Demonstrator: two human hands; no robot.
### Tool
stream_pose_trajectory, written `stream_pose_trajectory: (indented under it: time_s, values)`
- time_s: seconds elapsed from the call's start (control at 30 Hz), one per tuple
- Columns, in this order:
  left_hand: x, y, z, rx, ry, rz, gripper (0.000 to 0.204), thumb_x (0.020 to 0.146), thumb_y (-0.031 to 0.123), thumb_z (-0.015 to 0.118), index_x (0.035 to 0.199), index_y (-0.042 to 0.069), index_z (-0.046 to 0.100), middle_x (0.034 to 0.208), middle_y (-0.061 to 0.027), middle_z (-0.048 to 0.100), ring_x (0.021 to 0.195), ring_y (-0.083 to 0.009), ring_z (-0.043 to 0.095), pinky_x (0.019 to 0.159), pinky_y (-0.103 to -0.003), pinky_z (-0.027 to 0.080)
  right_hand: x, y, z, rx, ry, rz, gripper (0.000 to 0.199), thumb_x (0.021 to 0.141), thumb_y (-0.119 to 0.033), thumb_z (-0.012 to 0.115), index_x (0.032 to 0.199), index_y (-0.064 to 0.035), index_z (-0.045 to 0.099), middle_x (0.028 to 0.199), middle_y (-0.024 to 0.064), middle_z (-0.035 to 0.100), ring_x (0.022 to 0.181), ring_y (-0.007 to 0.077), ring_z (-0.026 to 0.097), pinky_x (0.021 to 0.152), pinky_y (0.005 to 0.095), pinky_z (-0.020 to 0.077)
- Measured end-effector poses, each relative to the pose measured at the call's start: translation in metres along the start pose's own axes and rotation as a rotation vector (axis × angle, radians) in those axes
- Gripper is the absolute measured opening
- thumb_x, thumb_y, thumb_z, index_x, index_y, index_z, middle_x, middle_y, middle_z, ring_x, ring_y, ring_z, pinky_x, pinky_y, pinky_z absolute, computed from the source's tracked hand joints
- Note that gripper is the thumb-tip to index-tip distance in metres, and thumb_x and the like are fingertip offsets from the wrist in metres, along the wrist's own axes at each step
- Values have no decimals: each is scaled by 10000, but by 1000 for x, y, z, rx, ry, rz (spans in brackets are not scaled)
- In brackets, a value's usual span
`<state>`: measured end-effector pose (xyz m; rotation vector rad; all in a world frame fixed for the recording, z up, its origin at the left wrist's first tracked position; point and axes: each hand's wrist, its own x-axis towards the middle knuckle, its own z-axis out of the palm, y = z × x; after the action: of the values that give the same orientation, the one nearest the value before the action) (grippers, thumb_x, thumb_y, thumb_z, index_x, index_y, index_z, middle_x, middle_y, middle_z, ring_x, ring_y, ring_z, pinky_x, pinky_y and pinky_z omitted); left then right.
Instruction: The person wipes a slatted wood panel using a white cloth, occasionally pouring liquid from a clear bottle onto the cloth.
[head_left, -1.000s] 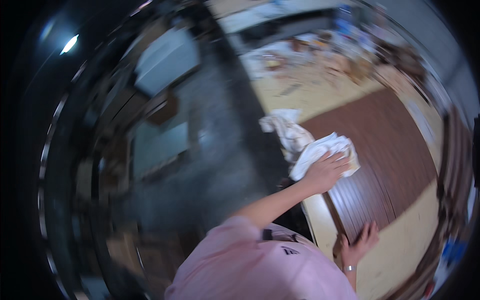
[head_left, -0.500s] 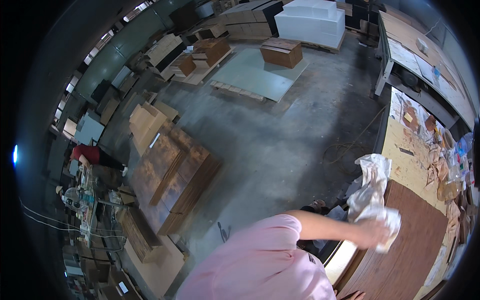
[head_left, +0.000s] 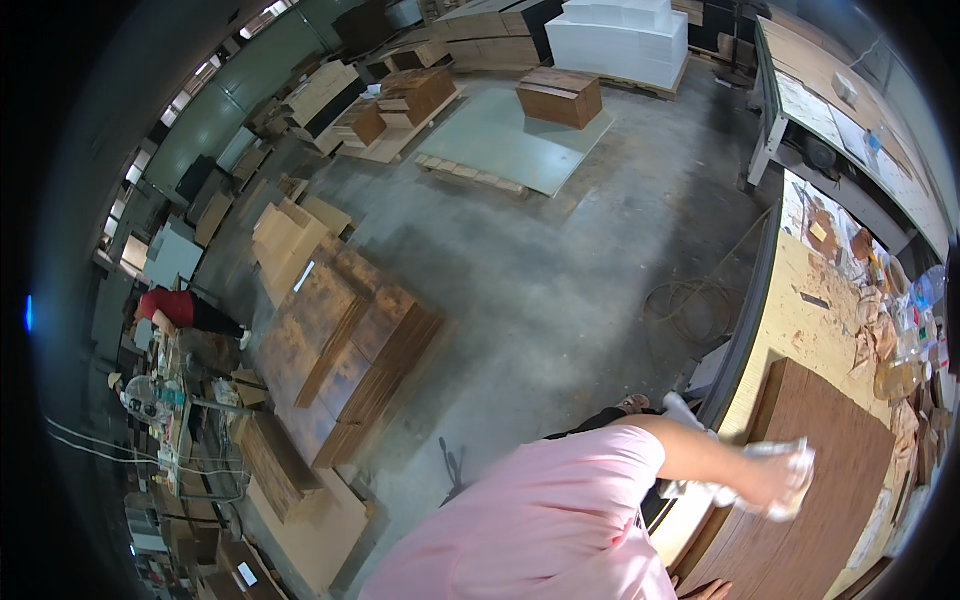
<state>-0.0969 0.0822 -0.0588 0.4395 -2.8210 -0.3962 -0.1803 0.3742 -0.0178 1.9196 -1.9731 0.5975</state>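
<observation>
My left hand (head_left: 768,482), slightly blurred, is closed around a white cloth (head_left: 797,461) on top of a reddish-brown wooden panel (head_left: 830,430). Part of the cloth trails back behind my wrist toward the table edge. The panel has a curved far edge and seems to rest on another brown board, whose side shows at the left. At the bottom of the picture my right hand (head_left: 708,590) lies with its fingers apart on the panel's near left corner; the rest of that hand is cut off. My pink sleeve covers the lower middle.
The yellowish worktable (head_left: 795,290) holds crumpled brown paper (head_left: 872,335), bottles and clutter along its right side. A coiled hose (head_left: 690,305) lies on the floor. Stacked brown panels (head_left: 345,350) stand at left. Farther off, a person in a red top (head_left: 170,308) bends over a bench.
My left hand has moved a little to the right over the panel with the cloth. The cloth's loose end, draped beyond the hand before, has dropped back behind my wrist.
</observation>
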Motion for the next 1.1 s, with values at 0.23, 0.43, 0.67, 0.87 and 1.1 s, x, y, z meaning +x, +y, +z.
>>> stream_pose_trajectory:
  time_s: [0.23, 0.43, 0.67, 0.87, 1.1]
  values:
    - [-20, 61, 7, -332, 153, 335, 457, 816, 352, 688, 1219, 139, 645, 1366, -81, 518, 1411, -353, 315, 1161, -632, 175, -13, 5, 20, 269, -79, 200, 898, 842, -583, 618, 1508, -55, 330, 1536, 276, 293, 1408, 483, 266, 1118, 610, 226]
    - [30, -77, -88, -154, 36, -236, 501, 914, 222, 580, 1376, 38, 519, 1462, -177, 468, 1316, -372, 442, 1078, -487, 348, 2, -2, 12, 196, -102, 301, 908, 690, -454, 708, 1449, -51, 416, 1513, 257, 359, 1352, 462, 364, 1086, 593, 273]
    - [35, -132, -87, 217, 102, -391, 484, 971, 243, 518, 1382, -10, 481, 1446, -179, 477, 1356, -321, 420, 1113, -524, 306, -11, -11, 19, 184, -28, 395, 861, 677, -504, 719, 1387, -66, 508, 1462, 250, 439, 1335, 446, 405, 1070, 570, 290]
    - [33, -133, -106, 221, -3, -300, 464, 973, 187, 509, 1392, -9, 483, 1419, -172, 511, 1339, -329, 447, 1112, -475, 334, -15, -17, 14, 192, -26, 449, 847, 660, -514, 730, 1362, -85, 530, 1466, 244, 432, 1306, 455, 420, 1050, 592, 292]
    - [29, -165, -114, -364, 221, -666, 358, 1006, 168, 483, 1312, 13, 585, 1253, -192, 636, 1134, -281, 628, 967, -347, 471, 0, 8, -41, 317, 137, 925, 748, 822, -313, 651, 1478, -65, 390, 1573, 207, 270, 1461, 368, 237, 1180, 481, 191]
